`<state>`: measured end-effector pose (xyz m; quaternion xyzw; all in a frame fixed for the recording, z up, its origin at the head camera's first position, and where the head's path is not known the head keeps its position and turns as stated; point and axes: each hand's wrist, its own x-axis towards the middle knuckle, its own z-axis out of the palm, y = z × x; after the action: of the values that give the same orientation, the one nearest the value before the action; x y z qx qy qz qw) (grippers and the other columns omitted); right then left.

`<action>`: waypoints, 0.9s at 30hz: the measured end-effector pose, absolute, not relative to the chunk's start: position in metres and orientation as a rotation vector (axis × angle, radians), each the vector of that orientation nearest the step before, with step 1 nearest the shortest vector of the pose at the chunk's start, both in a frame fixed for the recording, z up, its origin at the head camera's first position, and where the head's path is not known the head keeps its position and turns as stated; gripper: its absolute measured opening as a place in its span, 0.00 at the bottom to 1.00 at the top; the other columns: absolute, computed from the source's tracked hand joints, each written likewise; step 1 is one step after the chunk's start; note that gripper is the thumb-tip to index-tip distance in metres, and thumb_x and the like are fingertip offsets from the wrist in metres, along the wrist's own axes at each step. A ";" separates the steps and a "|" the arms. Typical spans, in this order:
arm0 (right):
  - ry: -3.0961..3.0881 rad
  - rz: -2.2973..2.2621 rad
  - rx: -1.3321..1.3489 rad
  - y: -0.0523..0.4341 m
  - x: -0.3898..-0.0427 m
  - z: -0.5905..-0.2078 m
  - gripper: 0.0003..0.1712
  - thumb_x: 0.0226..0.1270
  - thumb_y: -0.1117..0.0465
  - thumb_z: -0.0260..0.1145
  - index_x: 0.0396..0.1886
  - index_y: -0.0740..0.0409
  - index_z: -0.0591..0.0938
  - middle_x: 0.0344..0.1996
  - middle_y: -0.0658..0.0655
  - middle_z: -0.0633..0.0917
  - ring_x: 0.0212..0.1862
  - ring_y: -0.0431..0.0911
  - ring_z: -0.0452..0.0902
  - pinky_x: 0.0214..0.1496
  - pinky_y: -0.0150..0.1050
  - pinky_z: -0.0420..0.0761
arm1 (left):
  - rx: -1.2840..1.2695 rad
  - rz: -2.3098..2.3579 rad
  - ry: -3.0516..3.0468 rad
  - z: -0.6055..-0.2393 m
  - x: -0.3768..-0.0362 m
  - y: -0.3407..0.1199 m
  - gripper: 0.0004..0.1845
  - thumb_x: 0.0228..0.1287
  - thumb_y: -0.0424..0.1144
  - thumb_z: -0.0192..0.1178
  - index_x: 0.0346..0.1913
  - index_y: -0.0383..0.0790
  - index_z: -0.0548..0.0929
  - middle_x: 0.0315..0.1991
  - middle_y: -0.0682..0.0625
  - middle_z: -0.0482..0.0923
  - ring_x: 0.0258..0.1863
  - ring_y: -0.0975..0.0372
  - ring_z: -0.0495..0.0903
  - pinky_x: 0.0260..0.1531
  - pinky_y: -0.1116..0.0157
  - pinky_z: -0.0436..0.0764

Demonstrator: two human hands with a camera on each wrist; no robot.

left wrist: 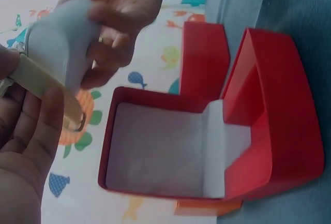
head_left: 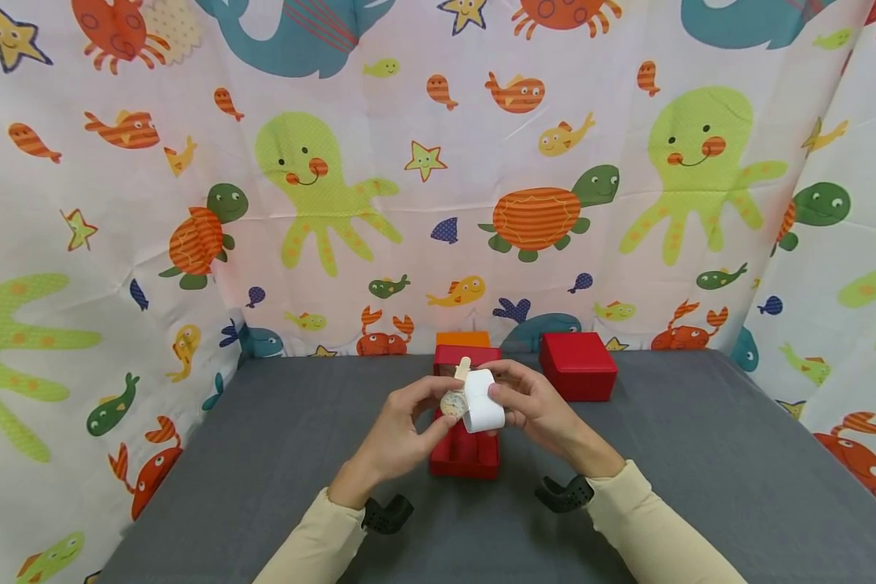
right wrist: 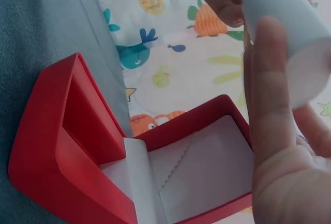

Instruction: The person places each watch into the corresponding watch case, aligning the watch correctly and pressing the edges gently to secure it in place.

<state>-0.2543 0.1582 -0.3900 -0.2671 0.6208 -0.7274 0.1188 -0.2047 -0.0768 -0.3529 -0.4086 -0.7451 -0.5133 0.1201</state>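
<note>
1. Watch (head_left: 455, 403) on a white cushion (head_left: 483, 401), held up between both hands just above the open red box (head_left: 464, 454) at mid tabletop (head_left: 277, 454).
2. Left hand (head_left: 397, 430) pinches the watch face and its tan strap (left wrist: 44, 81); right hand (head_left: 536, 405) curls round the cushion from the right side. Both are clamped on the same bundle, close together.
3. Strap's long axis runs near to far, its tip (head_left: 464, 367) poking up toward the far side.
4. Box sits directly below and slightly near of the bundle, lid tilted open, white lining (left wrist: 160, 151) bare and facing up.
5. Second red box (head_left: 577, 365), closed, stands far right, apart from the hands; an orange box (head_left: 463, 339) peeks out behind.
6. Grey tabletop lies open left and right; the sea-creature curtain (head_left: 336, 178) walls the far edge.
</note>
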 end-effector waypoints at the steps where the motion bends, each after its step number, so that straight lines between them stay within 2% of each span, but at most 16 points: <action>1: 1.823 -2.140 -0.779 0.158 -0.254 -0.390 0.25 0.72 0.62 0.56 0.65 0.64 0.64 0.54 0.62 0.74 0.50 0.53 0.76 0.45 0.46 0.82 | -1.196 -1.513 -2.176 -0.355 -0.206 -0.076 0.23 0.56 0.22 0.63 0.57 0.29 0.74 0.48 0.40 0.78 0.43 0.53 0.78 0.49 0.62 0.80; 7: 1.822 -2.233 -0.730 0.153 -0.252 -0.390 0.23 0.73 0.63 0.53 0.64 0.65 0.63 0.48 0.59 0.78 0.44 0.49 0.79 0.40 0.41 0.84 | -1.172 -1.530 -2.172 -0.377 -0.221 -0.072 0.26 0.56 0.25 0.65 0.60 0.36 0.74 0.48 0.46 0.78 0.41 0.55 0.77 0.46 0.59 0.81; 13: 1.822 -2.300 -0.598 0.145 -0.248 -0.391 0.22 0.73 0.62 0.55 0.62 0.63 0.63 0.48 0.57 0.77 0.44 0.49 0.80 0.41 0.45 0.84 | -1.080 -1.294 -2.173 -0.387 -0.227 -0.069 0.30 0.50 0.31 0.72 0.59 0.44 0.76 0.50 0.54 0.77 0.43 0.64 0.75 0.43 0.66 0.81; 19: 1.794 -2.371 -0.551 0.138 -0.244 -0.392 0.22 0.73 0.64 0.55 0.62 0.64 0.63 0.49 0.58 0.77 0.44 0.49 0.79 0.42 0.47 0.83 | -1.014 -1.119 -2.109 -0.388 -0.228 -0.066 0.28 0.48 0.30 0.73 0.55 0.39 0.77 0.44 0.51 0.78 0.37 0.65 0.75 0.37 0.63 0.83; 27: 1.690 -2.430 -0.365 0.132 -0.240 -0.391 0.23 0.72 0.61 0.57 0.62 0.62 0.63 0.54 0.60 0.73 0.46 0.50 0.81 0.43 0.48 0.83 | -1.005 -0.995 -2.112 -0.388 -0.227 -0.066 0.29 0.47 0.31 0.73 0.55 0.38 0.77 0.41 0.50 0.78 0.33 0.66 0.73 0.33 0.69 0.82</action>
<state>-0.2396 0.1317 -0.3905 -0.1219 0.5648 -0.8123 0.0797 -0.2266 -0.0655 -0.3879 -0.3776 -0.7940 -0.3739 0.2954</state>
